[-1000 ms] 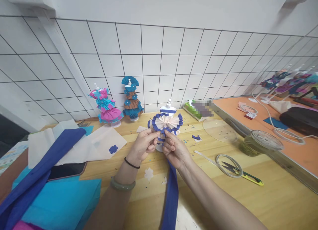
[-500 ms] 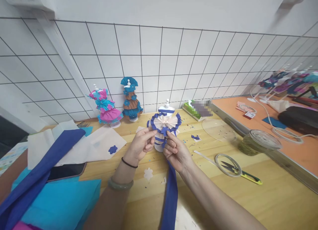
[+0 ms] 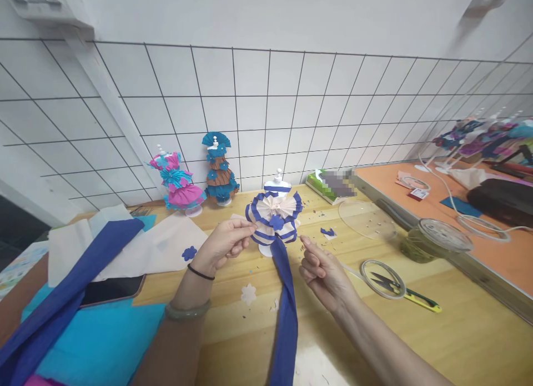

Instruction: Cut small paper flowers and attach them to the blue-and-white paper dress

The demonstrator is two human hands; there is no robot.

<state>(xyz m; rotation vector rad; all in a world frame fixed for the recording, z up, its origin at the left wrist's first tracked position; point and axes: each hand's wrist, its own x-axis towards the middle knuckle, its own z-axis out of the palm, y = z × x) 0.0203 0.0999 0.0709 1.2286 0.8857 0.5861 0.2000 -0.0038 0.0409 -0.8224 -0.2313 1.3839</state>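
A small white dress form wears a cream and blue crepe-paper dress with a pleated fan at the front. Below the fan's centre sits a blue paper flower. My left hand is pinched closed, its fingertips at the dress's left edge; whether they grip the paper is unclear. To the right of the dress, my right hand is apart from it, thumb and forefinger together and the other fingers curled. Anything between them is too small to make out. A long blue crepe strip runs from the dress's base toward me.
Two dressed forms, one pink and turquoise, one teal and brown, stand at the wall. Scissors and a tape roll lie right, near a round tub. Crepe sheets and a phone lie left.
Both hands have drawn apart from the blue flower, my left hand to the left and my right hand to the right and down. The flower remains on the dress front.
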